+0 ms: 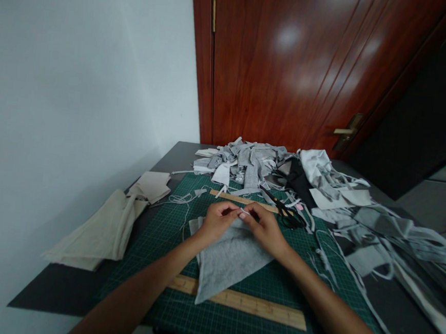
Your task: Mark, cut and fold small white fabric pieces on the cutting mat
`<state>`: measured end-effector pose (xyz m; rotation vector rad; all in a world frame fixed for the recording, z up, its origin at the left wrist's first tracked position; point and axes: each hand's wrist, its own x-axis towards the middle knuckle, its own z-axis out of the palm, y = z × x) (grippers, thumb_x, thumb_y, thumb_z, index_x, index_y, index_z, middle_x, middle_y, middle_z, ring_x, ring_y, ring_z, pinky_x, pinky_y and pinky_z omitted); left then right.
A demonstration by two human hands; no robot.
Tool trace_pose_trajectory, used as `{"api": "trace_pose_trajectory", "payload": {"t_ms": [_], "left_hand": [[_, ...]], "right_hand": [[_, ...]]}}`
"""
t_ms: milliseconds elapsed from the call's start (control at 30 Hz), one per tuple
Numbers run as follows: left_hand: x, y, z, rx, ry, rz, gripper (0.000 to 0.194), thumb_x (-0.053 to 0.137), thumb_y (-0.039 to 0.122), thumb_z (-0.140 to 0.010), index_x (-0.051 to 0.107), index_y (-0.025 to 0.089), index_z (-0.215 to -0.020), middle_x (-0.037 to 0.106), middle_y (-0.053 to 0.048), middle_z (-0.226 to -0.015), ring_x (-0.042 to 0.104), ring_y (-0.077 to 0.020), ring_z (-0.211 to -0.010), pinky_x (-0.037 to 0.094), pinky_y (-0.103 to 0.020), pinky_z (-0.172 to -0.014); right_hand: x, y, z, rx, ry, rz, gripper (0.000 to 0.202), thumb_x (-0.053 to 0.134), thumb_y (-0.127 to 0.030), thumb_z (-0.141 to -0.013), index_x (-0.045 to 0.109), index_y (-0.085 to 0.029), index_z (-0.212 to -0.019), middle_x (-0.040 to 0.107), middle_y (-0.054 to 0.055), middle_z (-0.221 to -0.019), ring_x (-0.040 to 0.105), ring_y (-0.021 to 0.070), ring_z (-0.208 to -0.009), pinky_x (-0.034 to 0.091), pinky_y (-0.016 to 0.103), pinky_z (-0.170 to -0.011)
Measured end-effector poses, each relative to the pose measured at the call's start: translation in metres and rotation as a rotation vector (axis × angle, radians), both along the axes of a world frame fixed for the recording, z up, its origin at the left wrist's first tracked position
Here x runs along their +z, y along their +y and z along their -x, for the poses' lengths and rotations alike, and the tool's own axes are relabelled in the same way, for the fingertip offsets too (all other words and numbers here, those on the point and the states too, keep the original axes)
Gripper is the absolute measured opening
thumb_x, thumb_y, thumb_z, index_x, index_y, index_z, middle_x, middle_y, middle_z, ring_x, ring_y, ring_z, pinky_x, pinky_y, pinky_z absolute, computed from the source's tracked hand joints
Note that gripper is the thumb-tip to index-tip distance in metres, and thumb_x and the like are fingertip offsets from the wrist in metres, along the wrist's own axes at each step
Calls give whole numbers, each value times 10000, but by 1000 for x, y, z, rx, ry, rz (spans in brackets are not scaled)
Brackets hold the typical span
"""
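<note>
My left hand (219,220) and my right hand (264,227) meet over the middle of the mat, thumbs and fingertips pinched together. Between them shows a short bit of thin white cord (244,211). Right below lies a piece of grey cloth (230,265), its upper edge partly hidden by my hands; whether the fingers also grip that edge is unclear. Black-handled scissors (290,218) rest just beyond my right hand, by a wooden ruler (224,195). A second wooden ruler (258,307) passes under the cloth's near corner.
A green cutting mat (140,284) covers much of the dark table (55,287). Grey fabric scraps (247,158) are heaped at the back, before the wooden door. Beige cloth (102,229) lies left, loose white string (182,199) nearer the middle. More grey strips (388,226) spread across the right.
</note>
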<state>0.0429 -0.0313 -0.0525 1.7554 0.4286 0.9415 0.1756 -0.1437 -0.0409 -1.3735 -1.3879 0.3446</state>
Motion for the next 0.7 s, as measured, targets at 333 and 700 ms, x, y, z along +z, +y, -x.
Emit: {"api": "trace_pose_trajectory", "payload": {"t_ms": [333, 700], "left_hand": [[-2, 12, 13, 70, 414, -576, 268, 901, 330, -663, 665, 217, -723, 686, -63, -839, 636, -275, -888, 467, -349, -797], [-13, 47, 12, 236, 238, -54, 204, 793, 281, -664, 605, 203, -660, 594, 22, -634, 538, -165, -614, 405, -276, -622]], "right_hand": [[3, 1, -31, -279, 51, -129, 268, 507, -468, -1001, 562, -236, -879, 512, -13, -727, 489, 190, -681, 386, 316, -644], [11, -9, -93, -661, 116, -319, 351, 507, -566, -949, 524, -219, -904, 451, -34, -750, 435, 170, -693, 354, 306, -660]]}}
